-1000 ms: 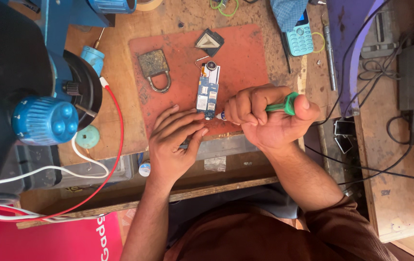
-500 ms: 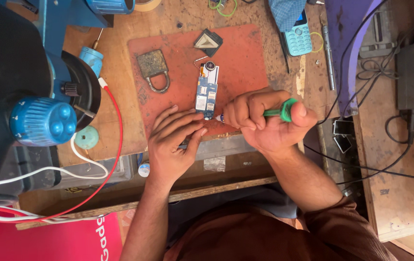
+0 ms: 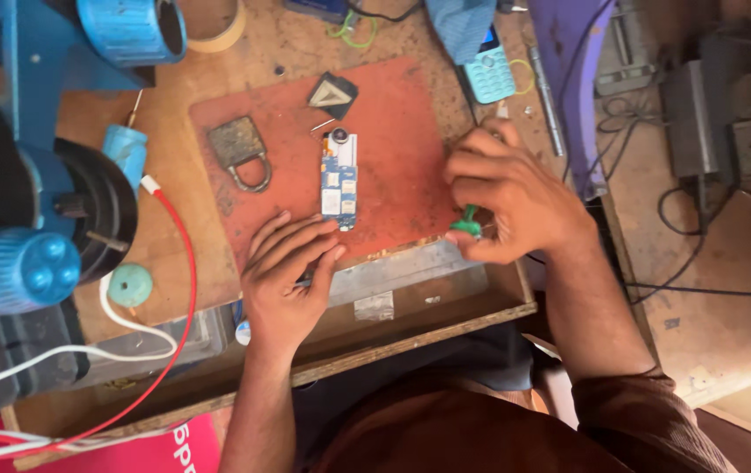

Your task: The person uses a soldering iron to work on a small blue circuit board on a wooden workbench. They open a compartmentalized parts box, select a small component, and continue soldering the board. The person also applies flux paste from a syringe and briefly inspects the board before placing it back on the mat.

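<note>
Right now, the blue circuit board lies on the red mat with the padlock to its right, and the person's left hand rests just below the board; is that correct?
Not quite. In the head view the padlock lies to the left of the circuit board, not its right. The rest holds: the board is on the red mat, and the left hand rests just below it.
</note>
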